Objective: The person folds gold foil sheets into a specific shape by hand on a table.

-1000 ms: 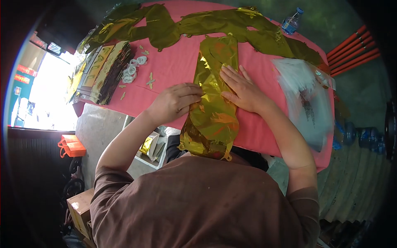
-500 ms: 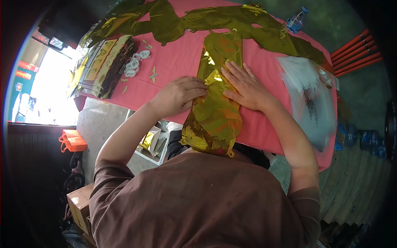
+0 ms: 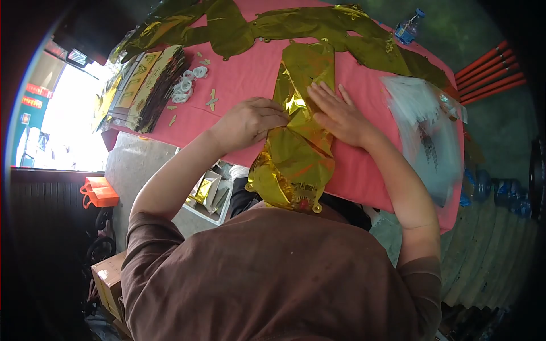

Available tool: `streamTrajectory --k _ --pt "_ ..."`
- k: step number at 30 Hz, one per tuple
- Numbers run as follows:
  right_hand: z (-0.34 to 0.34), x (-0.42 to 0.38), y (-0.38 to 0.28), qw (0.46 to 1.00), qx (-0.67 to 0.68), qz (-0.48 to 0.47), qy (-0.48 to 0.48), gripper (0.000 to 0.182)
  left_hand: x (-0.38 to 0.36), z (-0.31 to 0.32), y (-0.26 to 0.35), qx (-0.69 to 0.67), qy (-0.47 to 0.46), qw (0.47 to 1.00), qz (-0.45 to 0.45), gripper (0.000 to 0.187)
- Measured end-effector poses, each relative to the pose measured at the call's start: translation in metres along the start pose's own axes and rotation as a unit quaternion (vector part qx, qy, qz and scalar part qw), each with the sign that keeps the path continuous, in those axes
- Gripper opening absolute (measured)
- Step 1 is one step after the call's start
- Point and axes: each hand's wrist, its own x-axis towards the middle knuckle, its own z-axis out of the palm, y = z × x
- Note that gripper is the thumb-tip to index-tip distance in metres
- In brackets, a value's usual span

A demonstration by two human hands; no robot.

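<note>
A folded gold foil sheet (image 3: pixel 301 153) lies lengthwise on the pink tablecloth (image 3: pixel 239 77), its near end hanging over the table edge toward my body. My left hand (image 3: pixel 253 120) pinches the foil's left edge near the middle, where creases spread out. On the right side of the foil, my right hand (image 3: pixel 341 116) lies with its fingers stretched out, pressing on the surface. Behind it, more gold foil (image 3: pixel 296 24) stretches across the far side of the table.
Stacked printed packets (image 3: pixel 151 85), white ribbon coils (image 3: pixel 183 88) and small gold pieces (image 3: pixel 212 100) lie at the left. Clear plastic bags (image 3: pixel 424 131) cover the right side. A bottle (image 3: pixel 408 28) stands at the back right. Below the table is a white bin (image 3: pixel 213 217).
The foil's near end has shifted slightly left and up, with its creases changed. My left hand has moved slightly right, and my right thumb has drawn up closer to the fingers.
</note>
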Motion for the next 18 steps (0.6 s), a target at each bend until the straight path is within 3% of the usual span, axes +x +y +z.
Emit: streamTrajectory --k 3,7,10,12,17,18 --pt "-0.012 -0.007 0.012 0.993 0.101 -0.015 0.059 0.056 0.0 0.004 -0.003 -0.035 0.017 0.999 -0.031 0.028" --pt "-0.026 -0.029 -0.004 0.999 0.013 -0.008 0.04 0.06 0.0 0.002 -0.003 -0.093 0.039 0.992 -0.077 0.026" --pt "-0.019 -0.032 -0.034 0.993 -0.014 -0.086 0.08 0.061 0.001 0.005 -0.004 -0.112 0.051 0.988 -0.09 0.024" --pt "-0.014 -0.028 -0.043 0.979 0.033 -0.162 0.12 0.046 0.003 0.005 -0.006 -0.109 0.044 0.989 -0.088 0.022" --pt "-0.006 -0.018 -0.027 0.975 0.179 -0.075 0.109 0.025 0.007 -0.002 -0.01 -0.118 0.006 0.985 -0.126 0.022" --pt "-0.005 -0.015 -0.022 0.963 0.229 -0.055 0.131 0.022 0.009 -0.002 -0.012 -0.198 0.015 0.964 -0.176 0.019"
